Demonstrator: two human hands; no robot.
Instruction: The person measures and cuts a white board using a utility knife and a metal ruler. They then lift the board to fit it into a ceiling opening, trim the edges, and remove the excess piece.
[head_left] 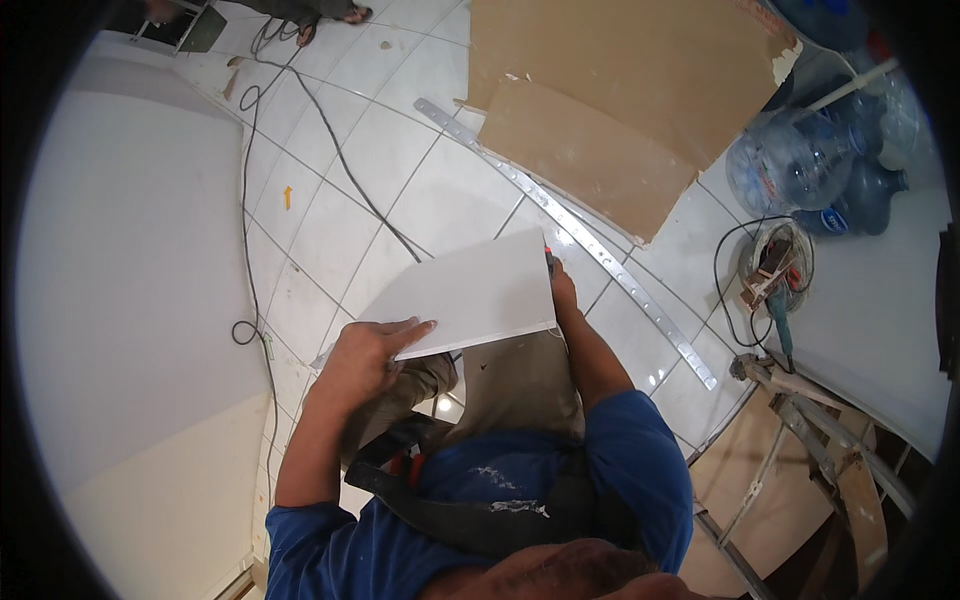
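A white board [480, 285] is held across my lap at a slight tilt, with a narrow lip along its near edge. My left hand [372, 350] grips the near left part, fingers lying over the top. At the right edge my right hand [563, 290] is closed around a small red-and-black tool [549, 258], mostly hidden behind the board; its kind is unclear. Beyond the right hand, a long perforated metal strip [610, 268] lies diagonally on the tiled floor [450, 190].
Cardboard sheets [620, 100] lie ahead. Large water bottles [790, 160], a bucket of tools [775, 265] and a metal ladder [800, 420] stand right. Cables [340, 150] cross the floor. Another person's feet [305, 32] show at top left. A white panel [150, 270] fills the left.
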